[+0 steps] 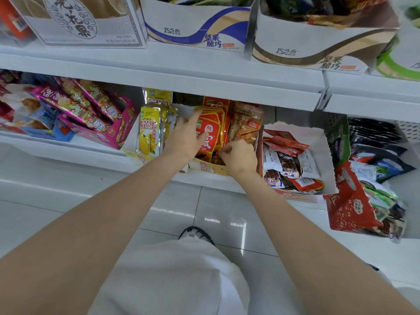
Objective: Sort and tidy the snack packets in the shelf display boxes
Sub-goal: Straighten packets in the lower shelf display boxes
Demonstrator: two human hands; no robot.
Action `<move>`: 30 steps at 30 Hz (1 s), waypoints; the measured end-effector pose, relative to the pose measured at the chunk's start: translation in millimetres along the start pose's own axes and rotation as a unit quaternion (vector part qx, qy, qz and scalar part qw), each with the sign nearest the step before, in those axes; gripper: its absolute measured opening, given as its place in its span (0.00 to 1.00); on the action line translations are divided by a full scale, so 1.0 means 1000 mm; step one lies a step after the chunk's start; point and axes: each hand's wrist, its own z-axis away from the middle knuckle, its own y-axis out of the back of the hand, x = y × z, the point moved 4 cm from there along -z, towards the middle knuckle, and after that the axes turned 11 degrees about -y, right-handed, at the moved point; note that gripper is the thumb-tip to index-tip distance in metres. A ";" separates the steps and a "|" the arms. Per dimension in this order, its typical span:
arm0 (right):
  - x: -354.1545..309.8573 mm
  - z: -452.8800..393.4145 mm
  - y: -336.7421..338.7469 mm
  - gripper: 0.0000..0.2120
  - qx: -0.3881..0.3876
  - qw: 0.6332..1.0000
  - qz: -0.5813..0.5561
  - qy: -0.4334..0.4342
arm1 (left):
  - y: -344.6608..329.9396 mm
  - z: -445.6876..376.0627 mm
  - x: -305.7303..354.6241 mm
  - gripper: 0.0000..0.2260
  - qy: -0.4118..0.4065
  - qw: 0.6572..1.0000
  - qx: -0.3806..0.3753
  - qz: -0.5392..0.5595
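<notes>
Red packets (210, 135) stand upright in a row in a low yellow box (208, 167) at the middle of the frame, on the lower shelf (68, 153). Both bare forearms reach up from the bottom corners of the frame and converge on this box. The left hand (185, 138) lies on the left side of the row, index finger stretched toward the upper right along the packet tops, thumb pressed on the face of the front packet; it is open, clamped on nothing. The right hand (238, 156) is curled at the row's lower right corner, knuckles up, fingertips pinched together on the front packet's edge. The hands are near each other but apart.

Just left of the left hand, yellow packets (148, 133) stand in the same box. Brown packets (246, 123) stand just right of the red ones. Farther right, a white box (318, 137) holds loose mixed packets, and a red box (350, 208) tilts at the right edge. A pink box (109, 135) sits at the left. Below, a pale trouser leg (181, 276) and a sandal (196, 233) show over the tiled floor (45, 201).
</notes>
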 end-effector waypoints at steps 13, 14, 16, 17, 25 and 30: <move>-0.011 -0.003 -0.007 0.07 -0.059 0.995 0.072 0.028 | 0.006 -0.005 -0.003 0.25 0.042 0.999 -0.027 0.004; -0.009 0.004 -0.002 0.08 -0.040 0.995 0.079 0.051 | 0.006 -0.004 -0.004 0.24 0.048 0.999 -0.021 0.011; 0.002 0.019 0.009 0.09 0.013 0.991 0.086 0.102 | 0.006 -0.004 -0.005 0.23 0.056 0.998 -0.007 0.023; 0.010 0.028 0.014 0.10 0.042 0.987 0.098 0.124 | 0.005 -0.004 -0.005 0.23 0.058 0.998 -0.004 0.025; 0.034 0.026 0.027 0.09 0.171 0.943 0.240 0.153 | 0.002 0.000 -0.001 0.25 0.084 0.993 -0.021 0.081; 0.046 0.028 0.046 0.08 0.112 0.961 0.177 0.181 | 0.005 0.016 0.011 0.30 0.081 0.994 0.018 0.076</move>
